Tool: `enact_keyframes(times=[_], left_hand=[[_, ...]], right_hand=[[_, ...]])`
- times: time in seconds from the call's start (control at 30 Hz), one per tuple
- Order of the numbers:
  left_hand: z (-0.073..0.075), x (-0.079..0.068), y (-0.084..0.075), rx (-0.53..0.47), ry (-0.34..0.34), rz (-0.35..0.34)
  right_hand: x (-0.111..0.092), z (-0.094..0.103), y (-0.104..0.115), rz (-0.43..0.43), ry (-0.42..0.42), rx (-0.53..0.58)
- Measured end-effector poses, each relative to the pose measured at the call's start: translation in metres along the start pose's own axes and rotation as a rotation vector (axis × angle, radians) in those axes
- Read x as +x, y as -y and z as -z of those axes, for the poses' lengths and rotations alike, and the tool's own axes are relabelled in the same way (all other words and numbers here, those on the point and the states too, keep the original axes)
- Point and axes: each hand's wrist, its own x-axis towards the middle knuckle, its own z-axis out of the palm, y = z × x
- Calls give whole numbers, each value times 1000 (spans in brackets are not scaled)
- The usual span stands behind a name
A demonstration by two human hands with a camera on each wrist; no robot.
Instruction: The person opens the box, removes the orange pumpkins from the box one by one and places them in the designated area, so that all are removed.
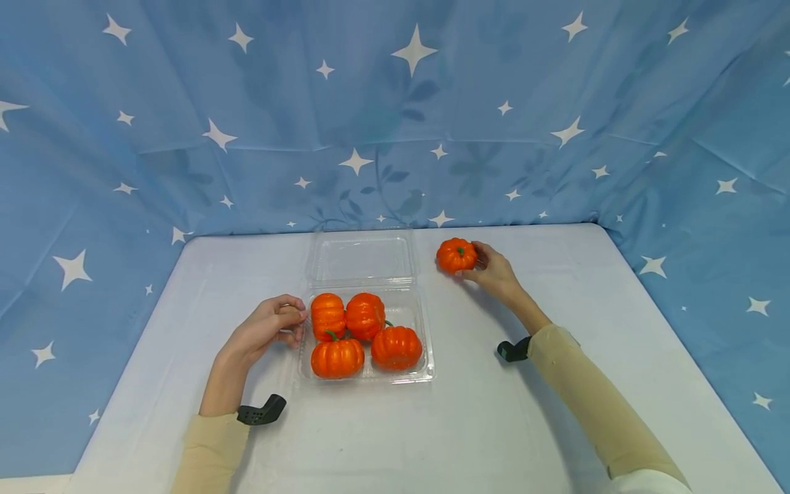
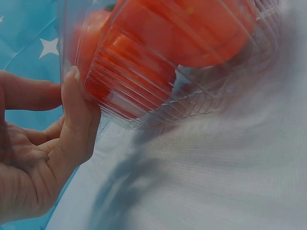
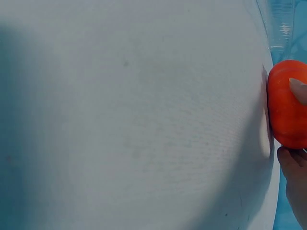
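Observation:
A clear plastic clamshell box lies on the table with its lid folded back toward the curtain. Inside its base sit several orange toy pumpkins, some with green stems. My left hand is at the box's left side; in the left wrist view, thumb and finger pinch the plastic rim. Beyond the box's right side, near the back of the table, my right hand grips another orange pumpkin, its green stem facing up. The right wrist view shows the thumb on this pumpkin's side.
The table has a white cover. Behind it and along both sides hangs a blue curtain with white stars. A black wrist camera juts from the left sleeve, and another wrist camera from the right.

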Motion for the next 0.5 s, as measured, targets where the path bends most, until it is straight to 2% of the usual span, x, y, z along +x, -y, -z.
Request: enact_keyframes(times=[0.3,0.5], left_hand=[[0,0,-1,3,-1,0],[0,0,0,3,-3,5]], right_hand=[[-7,1,2,-8,0,-31],[-20,4,2,-13,-1,-59]])
